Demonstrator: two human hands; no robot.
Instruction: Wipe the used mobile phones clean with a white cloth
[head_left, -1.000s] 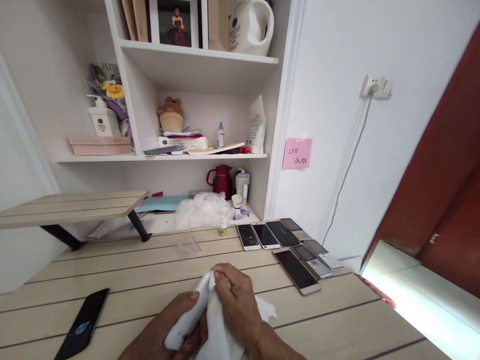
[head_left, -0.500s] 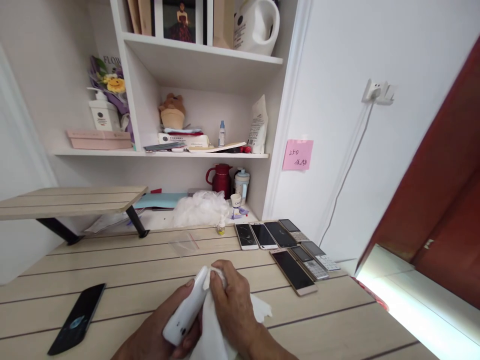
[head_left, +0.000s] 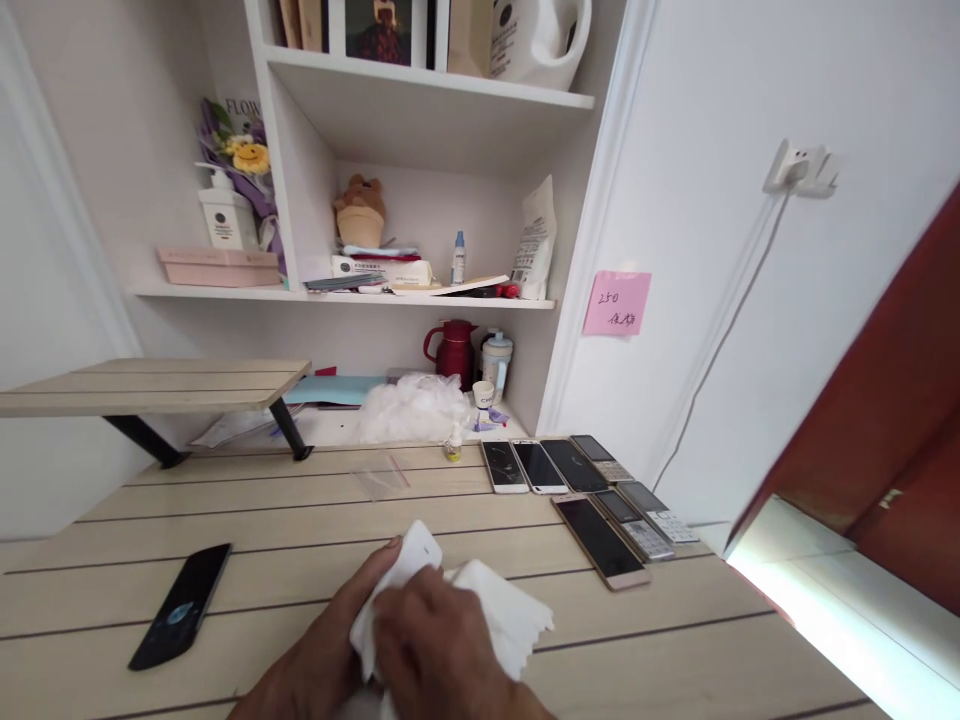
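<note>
SMOOTH WHITE, ROUND-CORNERED PHONE point(head_left: 417, 550): GRIPPED AT ITS LEFT EDGE

At far left, a glossy black, slab-shaped phone with a curved end point(head_left: 181, 608) lies flat on the pale, wood-grained, dark-lined tabletop point(head_left: 285, 565). My left hand point(head_left: 330, 632), partly closed, grips the white phone directly. That phone lies between my hands, tilted, its long axis running from lower left to upper right, away from me. My right hand point(head_left: 442, 640) covers its lower part, fingers curled on a soft white, jagged-edged cloth point(head_left: 506, 615); the fingertips are hidden. Further right, a gold-rimmed, rectangular phone with dark glass point(head_left: 600, 542) lies beside a silver keypad phone point(head_left: 636, 523).
</note>
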